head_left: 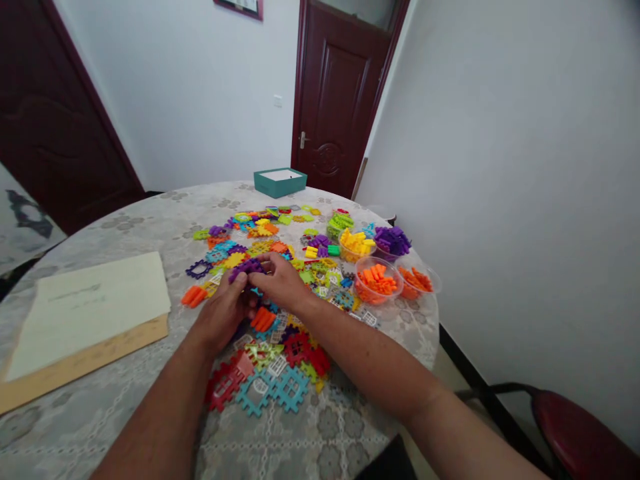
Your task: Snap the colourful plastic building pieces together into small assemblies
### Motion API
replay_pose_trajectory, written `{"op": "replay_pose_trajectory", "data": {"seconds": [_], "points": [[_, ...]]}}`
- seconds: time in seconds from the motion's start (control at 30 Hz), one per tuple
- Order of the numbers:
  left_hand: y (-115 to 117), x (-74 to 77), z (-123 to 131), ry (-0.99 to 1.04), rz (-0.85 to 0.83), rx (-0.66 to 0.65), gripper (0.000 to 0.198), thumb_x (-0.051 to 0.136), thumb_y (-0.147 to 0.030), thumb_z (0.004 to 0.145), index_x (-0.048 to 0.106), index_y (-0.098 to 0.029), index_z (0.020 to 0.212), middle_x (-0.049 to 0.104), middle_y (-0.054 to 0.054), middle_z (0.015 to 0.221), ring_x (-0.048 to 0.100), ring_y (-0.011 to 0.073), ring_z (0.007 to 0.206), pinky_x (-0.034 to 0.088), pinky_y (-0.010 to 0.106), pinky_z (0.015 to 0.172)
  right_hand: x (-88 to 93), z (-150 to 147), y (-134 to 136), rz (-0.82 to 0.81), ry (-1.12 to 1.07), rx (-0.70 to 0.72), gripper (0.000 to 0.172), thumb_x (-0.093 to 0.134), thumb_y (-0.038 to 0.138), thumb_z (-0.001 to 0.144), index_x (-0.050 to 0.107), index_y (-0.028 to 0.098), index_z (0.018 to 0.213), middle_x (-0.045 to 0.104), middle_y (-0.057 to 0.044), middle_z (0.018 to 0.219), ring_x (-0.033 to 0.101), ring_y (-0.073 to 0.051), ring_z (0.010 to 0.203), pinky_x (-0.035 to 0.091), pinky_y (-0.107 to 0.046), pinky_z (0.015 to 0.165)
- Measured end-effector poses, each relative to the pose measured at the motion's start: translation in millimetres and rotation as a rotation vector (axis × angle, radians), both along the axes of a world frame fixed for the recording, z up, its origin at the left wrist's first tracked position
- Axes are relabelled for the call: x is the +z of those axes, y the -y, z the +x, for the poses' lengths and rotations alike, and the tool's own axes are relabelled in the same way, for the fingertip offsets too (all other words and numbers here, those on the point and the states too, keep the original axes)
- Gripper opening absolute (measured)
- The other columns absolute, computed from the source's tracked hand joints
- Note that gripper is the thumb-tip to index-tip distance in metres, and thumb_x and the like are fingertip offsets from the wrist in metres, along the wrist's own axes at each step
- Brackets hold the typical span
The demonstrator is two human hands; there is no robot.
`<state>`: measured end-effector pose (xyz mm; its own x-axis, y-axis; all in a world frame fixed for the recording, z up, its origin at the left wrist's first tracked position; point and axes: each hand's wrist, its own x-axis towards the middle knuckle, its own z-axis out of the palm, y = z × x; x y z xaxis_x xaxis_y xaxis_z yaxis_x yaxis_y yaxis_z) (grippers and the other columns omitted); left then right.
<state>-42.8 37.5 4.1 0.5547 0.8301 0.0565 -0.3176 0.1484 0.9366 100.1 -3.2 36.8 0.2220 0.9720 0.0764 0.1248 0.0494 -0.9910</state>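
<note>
Over the middle of a spread of plastic building pieces, my left hand (pixel 224 310) and my right hand (pixel 280 283) meet around a purple plastic building piece (pixel 246 268). Both hands are closed on it, the left from below and the right from the far side; part of the piece is hidden by the fingers. Orange pieces (pixel 264 320) lie just under my right wrist. Closer to me are light-blue square pieces (pixel 290 389) with toothed edges and a red piece (pixel 227 383). To the left of my hands is an orange pair of pieces (pixel 194 296).
Clear tubs on the right hold orange sticks (pixel 377 280), yellow pieces (pixel 357 243), green pieces (pixel 341 223) and purple pieces (pixel 393 240). A teal box (pixel 280 183) stands at the table's far edge. Paper sheets (pixel 95 307) lie left. A dark red chair (pixel 575 427) is at right.
</note>
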Motion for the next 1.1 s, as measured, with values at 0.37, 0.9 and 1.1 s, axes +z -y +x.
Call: {"op": "replay_pose_trajectory", "data": {"seconds": [0.37,0.9,1.1], "points": [[-3.5,8.9,1.1,-0.134,-0.006,0.157,0.055,0.079,-0.049,0.078,0.064,-0.021,0.123,0.066,0.004,0.105,0.055,0.0093,0.058,0.042,0.022,0.045,84.0,174.6,62.4,0.058,0.253,-0.297,0.041,0.073,0.026,0.083,0.065,0.022,0.123,0.069,-0.001,0.084,0.059,-0.012,0.063,0.047,-0.021,0.05],[-13.4,-8.4,0.4,-0.259,0.017,0.155,0.056,0.079,-0.049,0.078,0.065,-0.023,0.125,0.068,0.002,0.093,0.053,0.011,0.058,0.042,0.024,0.049,88.4,380.9,80.3,-0.484,0.41,-0.769,0.015,0.079,0.017,0.077,0.068,0.012,0.086,0.058,0.001,0.056,0.052,-0.01,0.048,0.046,-0.02,0.049],[-12.1,-5.7,-0.2,-0.295,0.027,0.146,0.058,0.078,-0.05,0.079,0.064,-0.021,0.128,0.061,-0.001,0.075,0.051,0.013,0.056,0.039,0.024,0.049,77.8,385.5,78.7,-0.536,0.51,-0.75,0.011,0.076,0.018,0.079,0.07,0.012,0.085,0.057,0.001,0.056,0.051,-0.01,0.049,0.043,-0.021,0.049]]}}
